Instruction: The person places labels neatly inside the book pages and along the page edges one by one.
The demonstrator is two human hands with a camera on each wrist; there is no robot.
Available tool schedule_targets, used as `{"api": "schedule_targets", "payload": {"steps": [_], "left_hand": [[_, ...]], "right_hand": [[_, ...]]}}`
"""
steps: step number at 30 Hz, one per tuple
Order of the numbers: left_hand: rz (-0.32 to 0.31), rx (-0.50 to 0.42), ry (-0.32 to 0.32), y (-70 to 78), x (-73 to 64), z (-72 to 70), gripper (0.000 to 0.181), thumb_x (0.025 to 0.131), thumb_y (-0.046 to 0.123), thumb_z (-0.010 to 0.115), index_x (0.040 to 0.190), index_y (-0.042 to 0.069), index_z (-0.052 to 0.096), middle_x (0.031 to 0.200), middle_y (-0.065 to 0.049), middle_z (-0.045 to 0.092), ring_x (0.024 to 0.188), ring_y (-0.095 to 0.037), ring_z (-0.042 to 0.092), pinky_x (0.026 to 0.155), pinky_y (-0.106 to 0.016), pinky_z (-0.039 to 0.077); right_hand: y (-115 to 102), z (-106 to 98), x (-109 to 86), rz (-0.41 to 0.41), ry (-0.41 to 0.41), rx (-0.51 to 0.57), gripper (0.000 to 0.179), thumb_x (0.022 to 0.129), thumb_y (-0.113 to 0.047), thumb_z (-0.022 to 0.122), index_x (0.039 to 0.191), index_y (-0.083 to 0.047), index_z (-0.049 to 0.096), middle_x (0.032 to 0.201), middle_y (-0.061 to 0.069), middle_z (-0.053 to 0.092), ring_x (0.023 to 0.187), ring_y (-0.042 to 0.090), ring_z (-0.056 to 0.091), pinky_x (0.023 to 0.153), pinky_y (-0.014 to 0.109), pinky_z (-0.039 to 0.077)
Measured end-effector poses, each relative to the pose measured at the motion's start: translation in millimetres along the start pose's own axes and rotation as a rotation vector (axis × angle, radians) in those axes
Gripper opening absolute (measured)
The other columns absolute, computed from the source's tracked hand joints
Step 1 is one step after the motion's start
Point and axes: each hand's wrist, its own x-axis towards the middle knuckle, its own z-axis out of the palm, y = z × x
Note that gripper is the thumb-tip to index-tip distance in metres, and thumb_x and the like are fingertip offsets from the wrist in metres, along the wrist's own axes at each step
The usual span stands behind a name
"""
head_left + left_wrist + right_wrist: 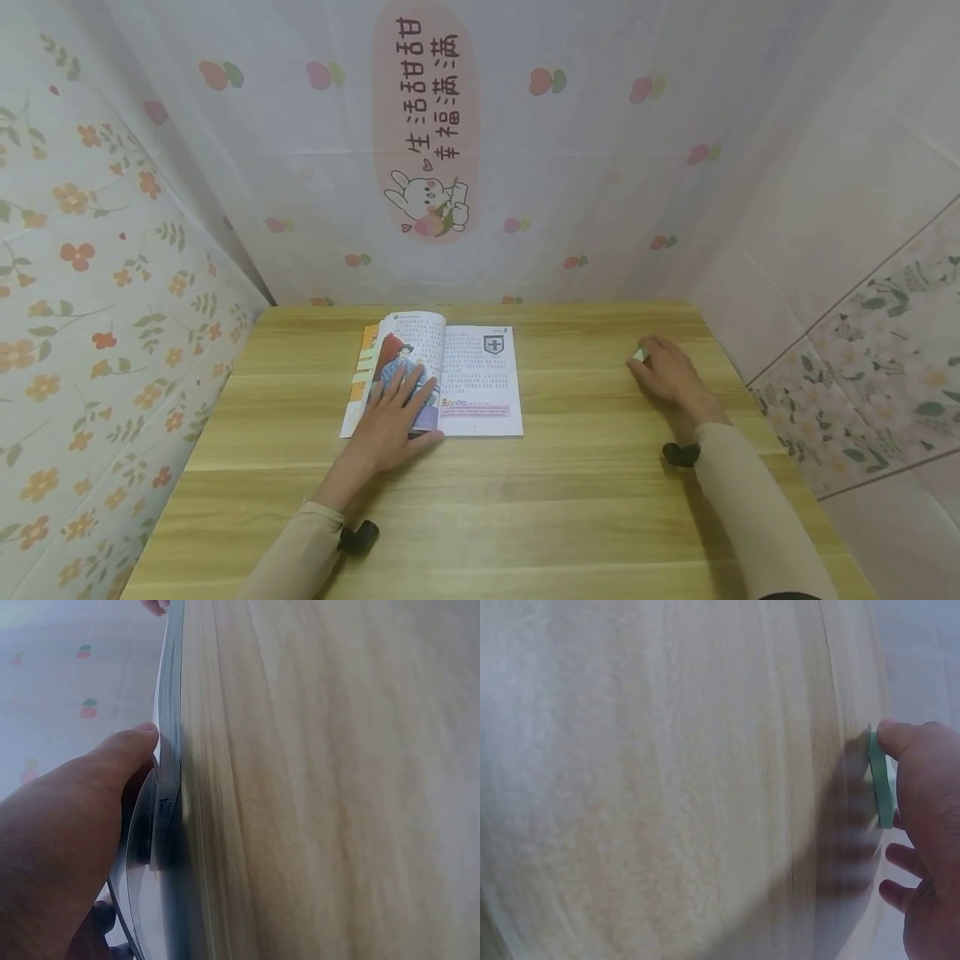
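An open book (480,379) lies on the wooden table, with an illustration and print on its left page and print on its right. My left hand (393,417) rests on the left page, fingers spread over the picture; its thumb lies by the book's lower edge, near the spine. Pale green tabs (365,364) stick out along the book's left side. Well to the right of the book, my right hand (667,371) pinches a small green sticky note (881,784) between thumb and fingers, close to the tabletop. The fingers partly hide the note.
The wooden table (570,500) ends at a fabric backdrop (600,183) with fruit prints and writing. A flowered cloth (112,275) hangs at the left, and a pale panelled wall (862,375) stands at the right.
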Motion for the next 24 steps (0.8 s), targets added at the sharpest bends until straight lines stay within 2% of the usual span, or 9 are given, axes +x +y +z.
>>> {"api": "schedule_targets", "payload": {"steps": [7, 14, 24], "left_hand": [[-0.011, -0.002, -0.013, 0.5, 0.5, 0.8, 0.093, 0.105, 0.063, 0.071, 0.179, 0.018, 0.035, 0.191, -0.015, 0.021, 0.178, -0.046, 0.015, 0.138, -0.079, 0.021], [-0.014, -0.008, -0.01, 0.5, 0.1, 0.8, 0.093, 0.105, 0.062, 0.072, 0.179, 0.018, 0.035, 0.191, -0.015, 0.021, 0.178, -0.046, 0.015, 0.138, -0.079, 0.021], [-0.015, -0.017, -0.008, 0.3, -0.3, 0.1, 0.093, 0.105, 0.061, 0.072, 0.179, 0.018, 0.036, 0.191, -0.015, 0.021, 0.178, -0.046, 0.014, 0.138, -0.08, 0.021]], "right_hand": [[3.7, 4.4, 0.2, -0.022, 0.046, -0.025, 0.068, 0.117, -0.035, 0.061, 0.162, 0.014, 0.046, 0.166, 0.044, 0.044, 0.149, 0.068, 0.046, 0.125, 0.081, 0.039], [8.8, 7.8, 4.6, -0.058, 0.119, -0.026, 0.066, 0.113, -0.03, 0.07, 0.154, 0.018, 0.052, 0.158, 0.044, 0.052, 0.14, 0.068, 0.054, 0.118, 0.081, 0.045], [6.8, 6.1, 4.3, -0.006, 0.062, 0.008, 0.064, 0.116, -0.033, 0.06, 0.158, 0.013, 0.05, 0.154, 0.043, 0.055, 0.14, 0.066, 0.054, 0.117, 0.081, 0.046]]}}
